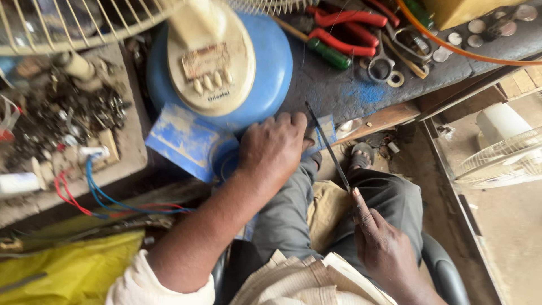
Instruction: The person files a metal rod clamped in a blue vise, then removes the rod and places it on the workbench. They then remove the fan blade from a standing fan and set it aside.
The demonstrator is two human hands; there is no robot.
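The left hand (pixel 275 148) lies palm-down with its fingers curled over the front rim of the round blue plastic fan base (pixel 276 68), which rests at the workbench edge (pixel 389 118) and carries a cream control panel with a row of push buttons (pixel 212 70). The right hand (pixel 384 245) pinches a thin dark metal rod, probably a screwdriver shaft (pixel 327 147), between closed fingers; its tip points up toward the base's edge, near the left hand's fingertips. Red-handled pliers (pixel 344 28) and steel scissors (pixel 384 62) lie further back on the bench. Blue and red wires (pixel 96 197) trail from a cluttered tray (pixel 132 152) to the left.
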